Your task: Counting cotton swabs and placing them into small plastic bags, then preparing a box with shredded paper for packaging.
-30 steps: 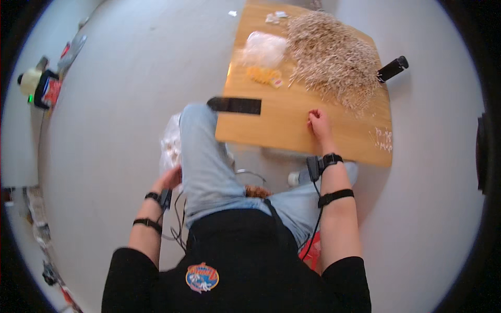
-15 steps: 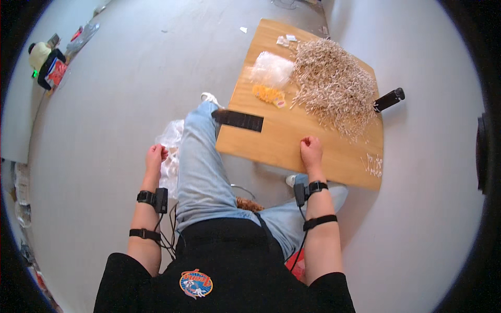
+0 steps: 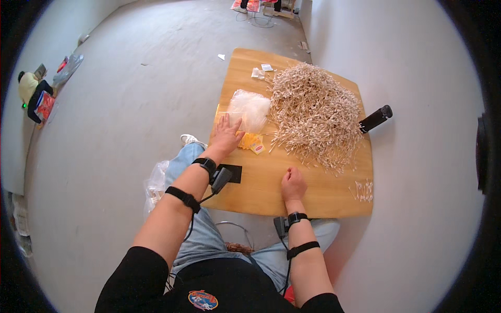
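A heap of pale sticks (image 3: 318,115) is lying at one o'clock on the table (image 3: 313,195). The left hand (image 3: 226,134), fingers spread flat, has come up from the floor bag to the clear bags (image 3: 249,109) beside yellow packets (image 3: 251,142). The right hand (image 3: 294,183) is resting loosely curled, holding nothing.

The scene is lit brightly and evenly by soft daylight, with the pale grey concrete floor (image 3: 130,104) almost washed out toward the upper centre of the frame. No hard glare is seen on the light wooden tabletop (image 3: 313,193), only a warm sheen. Faint, short shadows are cast beneath the heap of thin pale sticks (image 3: 318,115) and under the forearms. Strong fisheye bending is noted: the table edges are curved, and a black vignette is wrapped around every corner. The centre is rendered sharply; detail is softened and smeared near the rim, especially at far left.
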`<state>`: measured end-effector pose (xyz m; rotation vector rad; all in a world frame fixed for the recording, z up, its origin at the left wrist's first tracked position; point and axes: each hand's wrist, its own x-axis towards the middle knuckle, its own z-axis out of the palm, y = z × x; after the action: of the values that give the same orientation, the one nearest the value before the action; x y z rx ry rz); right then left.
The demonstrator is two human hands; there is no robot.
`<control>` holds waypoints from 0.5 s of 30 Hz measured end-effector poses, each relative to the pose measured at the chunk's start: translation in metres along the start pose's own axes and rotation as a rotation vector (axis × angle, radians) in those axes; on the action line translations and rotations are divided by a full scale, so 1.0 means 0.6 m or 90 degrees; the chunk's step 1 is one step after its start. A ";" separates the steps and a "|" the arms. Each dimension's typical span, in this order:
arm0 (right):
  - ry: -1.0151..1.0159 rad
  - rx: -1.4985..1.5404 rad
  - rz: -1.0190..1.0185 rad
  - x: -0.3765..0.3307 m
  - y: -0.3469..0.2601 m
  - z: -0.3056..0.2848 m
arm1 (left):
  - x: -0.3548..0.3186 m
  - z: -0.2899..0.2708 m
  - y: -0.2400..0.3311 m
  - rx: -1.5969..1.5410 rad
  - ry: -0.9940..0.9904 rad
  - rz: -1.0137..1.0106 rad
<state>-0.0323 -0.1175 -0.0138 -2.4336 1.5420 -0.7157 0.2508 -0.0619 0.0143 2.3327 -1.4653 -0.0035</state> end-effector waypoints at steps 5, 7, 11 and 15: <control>0.021 0.022 -0.027 0.000 0.000 0.004 | 0.008 0.042 -0.006 0.002 -0.134 -0.115; 0.025 0.022 -0.024 -0.003 0.001 0.004 | 0.010 0.055 -0.018 -0.018 -0.119 -0.101; 0.033 0.042 -0.035 -0.002 0.002 0.005 | 0.008 0.053 -0.043 -0.111 -0.069 -0.071; 0.033 0.089 -0.027 -0.010 0.005 0.004 | -0.010 0.049 -0.073 -0.302 0.041 -0.069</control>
<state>-0.0358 -0.1141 -0.0188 -2.3700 1.4113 -0.8698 0.2800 -0.0493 -0.0281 1.9976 -1.1535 -0.2731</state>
